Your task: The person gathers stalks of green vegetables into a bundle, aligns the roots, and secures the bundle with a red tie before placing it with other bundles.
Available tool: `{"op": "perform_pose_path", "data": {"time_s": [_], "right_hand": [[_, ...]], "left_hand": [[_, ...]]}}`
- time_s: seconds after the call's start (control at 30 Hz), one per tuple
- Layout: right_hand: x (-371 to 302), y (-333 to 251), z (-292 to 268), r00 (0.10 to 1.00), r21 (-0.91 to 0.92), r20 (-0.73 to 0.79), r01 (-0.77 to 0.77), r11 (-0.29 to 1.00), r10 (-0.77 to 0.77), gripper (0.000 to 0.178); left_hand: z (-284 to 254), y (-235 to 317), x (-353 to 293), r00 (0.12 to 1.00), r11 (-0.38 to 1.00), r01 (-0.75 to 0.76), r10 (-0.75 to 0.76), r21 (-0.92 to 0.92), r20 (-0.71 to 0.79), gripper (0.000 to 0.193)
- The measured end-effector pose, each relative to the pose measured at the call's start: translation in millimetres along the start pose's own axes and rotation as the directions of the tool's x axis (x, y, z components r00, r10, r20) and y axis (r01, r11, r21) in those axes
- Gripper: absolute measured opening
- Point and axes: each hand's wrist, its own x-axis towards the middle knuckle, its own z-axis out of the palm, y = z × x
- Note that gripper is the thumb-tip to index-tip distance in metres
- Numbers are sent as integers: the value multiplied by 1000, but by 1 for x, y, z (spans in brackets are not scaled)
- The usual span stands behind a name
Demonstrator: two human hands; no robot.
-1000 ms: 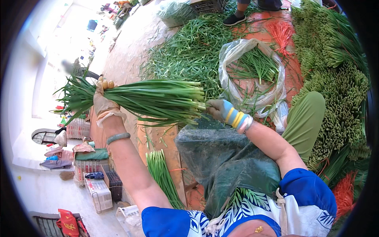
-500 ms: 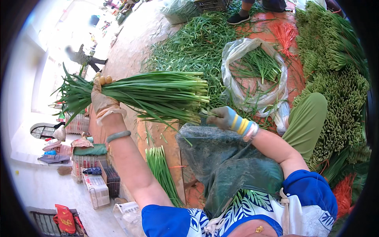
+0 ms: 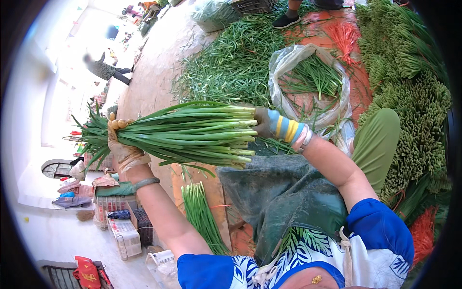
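My left hand (image 3: 122, 144), in a thin tan glove, is closed around the leafy end of a thick bunch of long green chives (image 3: 192, 132). The bunch lies sideways in the air, pale cut ends to the right. My right hand (image 3: 264, 124), in a grey knit glove with a yellow and blue striped cuff, is against those cut ends, its fingers bent together. What they pinch, if anything, cannot be made out. Below the bunch, a smaller sheaf of chives (image 3: 204, 216) rests on a wooden board (image 3: 219, 202). A dark green apron (image 3: 293, 192) covers my lap.
Loose green leaves (image 3: 226, 62) are heaped ahead, beside a clear plastic bag (image 3: 284, 62) holding more stalks. Stacked bundles (image 3: 409, 130) line the right side, near red ties (image 3: 344, 41). Crates (image 3: 126, 236) stand at left. A person (image 3: 103, 70) is far left; another's shoe (image 3: 286, 21) shows ahead.
My right hand has moved up and slightly left, from below the bunch to its cut ends. The bunch has swung a little, with its cut ends turned more toward me.
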Motion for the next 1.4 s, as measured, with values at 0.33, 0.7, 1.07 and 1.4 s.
{"op": "perform_pose_path", "data": {"time_s": [0.33,0.7,1.07,1.4], "right_hand": [[-81,19,-15,918,-252,5,-383,889,397,15],[-132,47,-33,938,-943,4,-112,314,347,43],[5,-37,77,947,978,165,-193,77,275,46],[-14,-25,58,854,817,209,-420,394,476,16]], "left_hand": [[-32,-21,6,882,1000,25,-28,-13,-470,14],[1,-35,14,747,993,-79,1,-87,-665,14],[102,-65,-32,756,982,64,-165,-179,-633,24],[85,-81,-22,794,990,5,-90,-141,-601,18]]}}
